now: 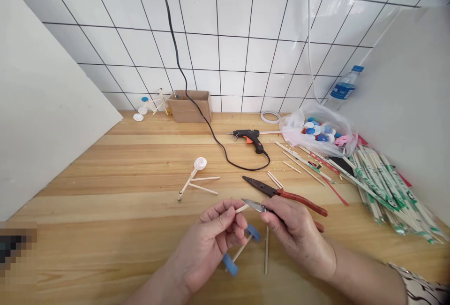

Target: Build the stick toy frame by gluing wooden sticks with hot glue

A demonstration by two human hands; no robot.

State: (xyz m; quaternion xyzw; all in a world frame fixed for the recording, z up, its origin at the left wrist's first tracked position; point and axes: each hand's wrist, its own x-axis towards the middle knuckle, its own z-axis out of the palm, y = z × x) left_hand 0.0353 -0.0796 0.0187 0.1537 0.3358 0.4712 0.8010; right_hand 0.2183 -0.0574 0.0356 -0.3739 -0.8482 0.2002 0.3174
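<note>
Between the thumb and fingers of my left hand [220, 232] is a short wooden stick [241, 209], its tip pointing right. My right hand [298, 237] grips a small knife [253, 204], whose blade lies against the stick's end; its handle is mostly covered by my fingers. Below the hands, two blue bottle caps [230, 265] are joined by a stick axle [242, 247]. A loose stick [266, 251] lies beside them. Long-nose pliers [295, 197] with red handles rest just behind my right hand. Farther left stands a stick frame [191, 180] with a white cap at its top.
A black glue gun [248, 138] and its cord lie mid-table. Behind are a cardboard box [191, 108], a tape roll [270, 117] and another stick model [153, 105]. At right sit a bag of caps [291, 129], wrapped chopsticks [390, 187] and a water bottle [344, 89].
</note>
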